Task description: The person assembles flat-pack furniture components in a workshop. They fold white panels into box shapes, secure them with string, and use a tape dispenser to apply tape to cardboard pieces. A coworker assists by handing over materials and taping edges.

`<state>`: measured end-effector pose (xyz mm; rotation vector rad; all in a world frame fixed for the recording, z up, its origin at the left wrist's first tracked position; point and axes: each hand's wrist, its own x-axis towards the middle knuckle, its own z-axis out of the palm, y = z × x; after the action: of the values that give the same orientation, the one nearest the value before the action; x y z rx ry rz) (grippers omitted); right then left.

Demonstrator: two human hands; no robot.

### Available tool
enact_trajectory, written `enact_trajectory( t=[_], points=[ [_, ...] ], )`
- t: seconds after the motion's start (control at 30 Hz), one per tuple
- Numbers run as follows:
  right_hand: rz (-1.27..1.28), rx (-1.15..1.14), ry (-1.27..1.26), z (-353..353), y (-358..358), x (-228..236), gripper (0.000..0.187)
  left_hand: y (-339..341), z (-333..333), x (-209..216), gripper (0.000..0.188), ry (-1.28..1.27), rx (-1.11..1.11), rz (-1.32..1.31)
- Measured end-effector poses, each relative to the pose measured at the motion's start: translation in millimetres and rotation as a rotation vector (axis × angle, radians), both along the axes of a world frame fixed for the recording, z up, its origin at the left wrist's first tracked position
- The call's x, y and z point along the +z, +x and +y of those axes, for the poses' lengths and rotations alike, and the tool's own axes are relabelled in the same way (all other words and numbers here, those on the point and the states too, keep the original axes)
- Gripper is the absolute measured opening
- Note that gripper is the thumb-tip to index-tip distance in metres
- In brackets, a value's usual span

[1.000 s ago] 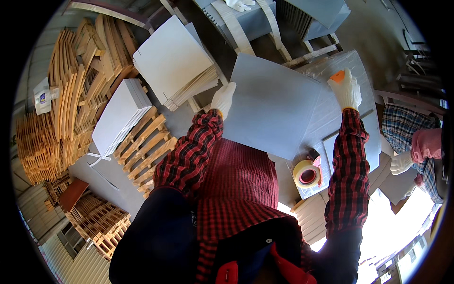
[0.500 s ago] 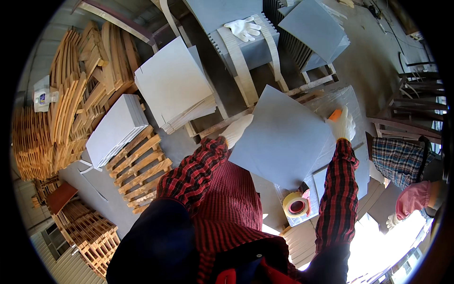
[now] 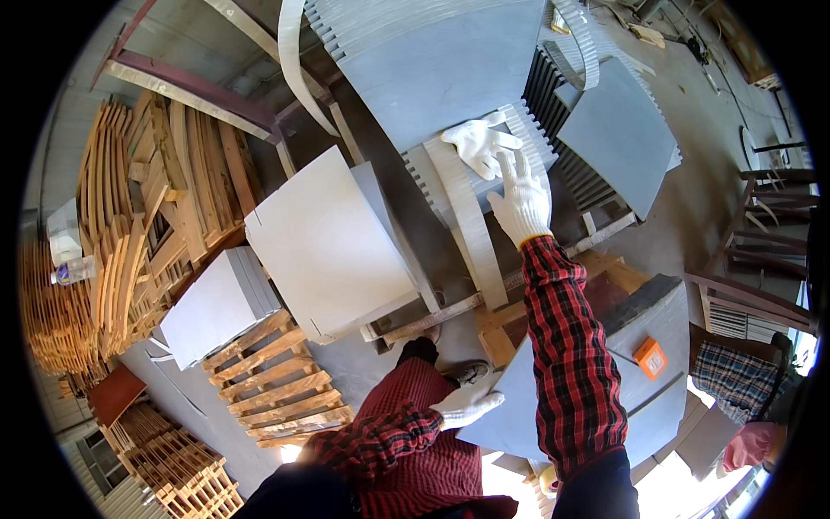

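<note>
My right hand [image 3: 524, 201], in a white knit glove, reaches far forward with its fingers spread, at a stack of grey panels [image 3: 432, 60] bound with pale straps. A loose white glove [image 3: 477, 147] lies on the stack right by my fingertips; whether they touch it I cannot tell. My left hand [image 3: 465, 406], also gloved, is low by my body with fingers stretched out, beside the edge of a grey panel [image 3: 510, 415]. That panel lies on the work surface, partly behind my right forearm. An orange block [image 3: 650, 357] rests to its right.
White panels [image 3: 328, 251] are stacked ahead left, near a wooden pallet [image 3: 285, 381] and piled timber [image 3: 164, 182]. More grey panels [image 3: 622, 130] stand on a frame at far right. A person in a plaid garment [image 3: 735, 381] is at the right edge.
Both hands have let go of the grey panel, now lower in view. My right hand has gone forward to the loose glove; my left has drawn back. The orange block is out of my right hand.
</note>
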<state>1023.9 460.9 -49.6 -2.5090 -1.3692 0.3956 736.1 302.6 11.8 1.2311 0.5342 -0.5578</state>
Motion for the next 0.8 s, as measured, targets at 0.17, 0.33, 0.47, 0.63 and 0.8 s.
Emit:
enact_trajectory(
  t=[0.17, 0.33, 0.47, 0.63, 0.8],
  points=[
    [-0.27, 0.043, 0.08, 89.9, 12.3, -47.4, 0.061, -27.5, -43.1, -53.2, 0.058, 0.161, 0.125, -0.279],
    [0.018, -0.063, -0.115, 84.3, 10.9, -58.2, 0.044, -37.2, -51.6, -59.2, 0.058, 0.352, 0.118, -0.359],
    [0.299, -0.389, 0.286, 7.7, -8.3, -8.1, 0.028, -18.5, -21.1, -34.3, 0.057, 0.275, 0.08, -0.192],
    [0.348, -0.55, 0.285, -185.5, -83.7, 142.0, 0.025, -12.1, -26.3, -25.7, 0.059, 0.045, 0.184, -0.04],
    [-0.017, -0.28, 0.128, -325.9, -192.5, 101.0, 0.049, -15.8, -50.9, -25.8, 0.06, 0.119, 0.238, 0.155]
  ],
)
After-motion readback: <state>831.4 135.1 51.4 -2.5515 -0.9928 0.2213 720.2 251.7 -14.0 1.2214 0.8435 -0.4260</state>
